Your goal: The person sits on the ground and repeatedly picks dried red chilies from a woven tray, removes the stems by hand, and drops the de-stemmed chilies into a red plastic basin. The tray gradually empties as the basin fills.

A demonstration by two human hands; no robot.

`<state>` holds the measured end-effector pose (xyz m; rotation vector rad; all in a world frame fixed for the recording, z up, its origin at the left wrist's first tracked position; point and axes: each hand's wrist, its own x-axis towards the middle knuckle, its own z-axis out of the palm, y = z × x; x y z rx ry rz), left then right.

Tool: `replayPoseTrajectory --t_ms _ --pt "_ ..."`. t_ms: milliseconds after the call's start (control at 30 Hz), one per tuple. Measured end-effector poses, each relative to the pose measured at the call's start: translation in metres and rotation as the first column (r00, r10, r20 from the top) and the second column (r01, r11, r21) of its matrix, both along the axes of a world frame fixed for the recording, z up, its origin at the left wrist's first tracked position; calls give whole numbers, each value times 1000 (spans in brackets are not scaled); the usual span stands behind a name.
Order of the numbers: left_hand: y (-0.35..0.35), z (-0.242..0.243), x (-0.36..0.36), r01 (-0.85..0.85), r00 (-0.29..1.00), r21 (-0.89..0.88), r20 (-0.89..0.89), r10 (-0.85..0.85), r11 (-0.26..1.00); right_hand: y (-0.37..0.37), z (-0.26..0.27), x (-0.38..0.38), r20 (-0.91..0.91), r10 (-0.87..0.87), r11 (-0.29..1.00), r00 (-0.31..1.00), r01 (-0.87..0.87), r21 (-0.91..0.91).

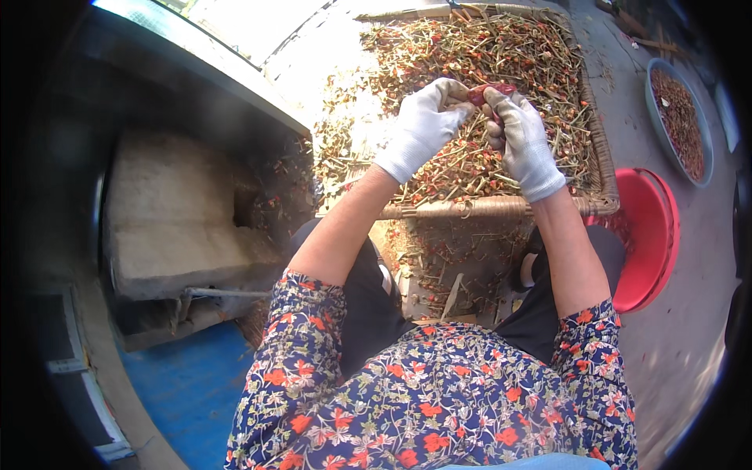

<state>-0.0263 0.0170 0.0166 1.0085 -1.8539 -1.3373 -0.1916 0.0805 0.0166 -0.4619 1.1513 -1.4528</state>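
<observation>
Both of my hands wear white knit gloves with coated fingers and are raised over a woven wicker tray (493, 207). A dark red dried chili pepper (490, 93) lies between them. My right hand (517, 126) pinches it between thumb and fingers. My left hand (432, 117) meets its left end, fingers curled; whether they grip the end is hard to tell. Under the hands, the tray holds a thick layer of dried chili stems and caps (470, 53) with red bits. More red shows inside the curled fingers of my right hand.
Pliers-like tool (461, 10) at the tray's far edge. Red plastic basin (646, 247) right of my knee, with chilies inside. Blue-rimmed basin (651, 108) of reddish bits farther right. A concrete block (170, 205) stands at left beside a blue surface (182, 393). Stems litter the ground between my legs.
</observation>
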Motion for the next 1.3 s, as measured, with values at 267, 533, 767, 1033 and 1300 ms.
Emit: replayPoseTrajectory --t_ms 267,533,767,1033,1300 --pt "11 10 -1 33 971 -331 234 48 943 3 6 7 -231 58 995 971 -76 -68" --pt "19 42 14 170 981 264 -139 -137 949 8 9 -2 298 168 985 940 -146 -96" --pt "38 63 18 345 938 302 -108 -328 889 3 36 -29 41 -247 960 968 250 -125" --pt "33 9 42 352 862 -512 503 -59 784 22 33 -73 643 216 921 735 65 -384" --pt "61 24 27 55 948 -356 312 63 933 27 21 -45 623 366 897 692 -85 -433"
